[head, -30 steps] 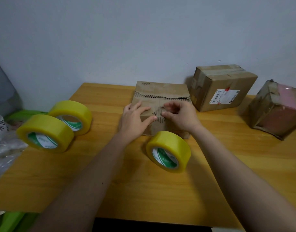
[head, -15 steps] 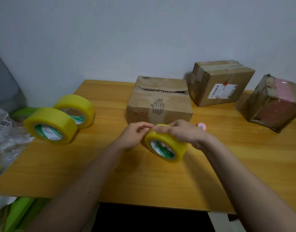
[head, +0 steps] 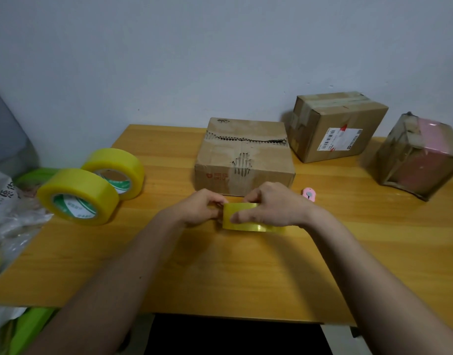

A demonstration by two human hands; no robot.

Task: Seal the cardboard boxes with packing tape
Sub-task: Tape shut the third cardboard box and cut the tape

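Observation:
A yellow tape roll [head: 242, 217] is held between both hands just above the wooden table [head: 220, 272], its flat band facing me. My right hand [head: 271, 206] grips it from the right, thumb across the front. My left hand [head: 199, 207] pinches its left edge. Directly behind stands a worn cardboard box [head: 245, 155] with a torn, ragged seam across its top. Further right sit a taped box with a shipping label [head: 335, 126] and a box wrapped in clear and pink tape [head: 420, 155].
Two more yellow tape rolls [head: 78, 197] [head: 115, 170] lie at the left. A small pink cutter [head: 309, 194] rests right of my right hand. Plastic bags [head: 7, 213] and green packaging crowd the table's left edge. A wall stands close behind.
Both hands left the worn box's top, came back to the tape roll in front of it and picked it up. The roll has turned so its band faces me.

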